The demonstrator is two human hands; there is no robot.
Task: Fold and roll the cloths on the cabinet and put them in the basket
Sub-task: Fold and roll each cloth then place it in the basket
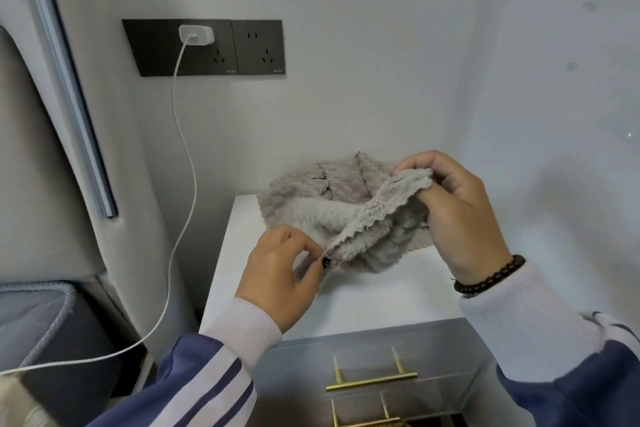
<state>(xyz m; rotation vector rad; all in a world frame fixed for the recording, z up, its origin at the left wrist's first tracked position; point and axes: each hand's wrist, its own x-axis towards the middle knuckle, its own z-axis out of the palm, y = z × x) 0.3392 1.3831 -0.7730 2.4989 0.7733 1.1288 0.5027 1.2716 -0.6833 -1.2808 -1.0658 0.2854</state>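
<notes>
while the grey cloth [349,218] sags onto the white cabinet [346,302], the left hand [280,274] and right hand [457,208] each pinch an end of its scalloped edge, apparently stretching it straight for folding.

Two hands reach forward from the bottom of the view, both arms in blue sleeves with pale stripes and white ribbed cuffs. The left hand [277,274] sits lower and nearer, back of the hand facing the camera, thumb and forefinger pressed together in a pinch at its right side. The right hand [453,215] is raised higher and further out, wrist bent, fingers curled inward with the fingertips [424,196] tucked under; its thumb appears to press down from above, though it is partly hidden. A dark beaded bracelet [490,276] circles the right wrist.
</notes>
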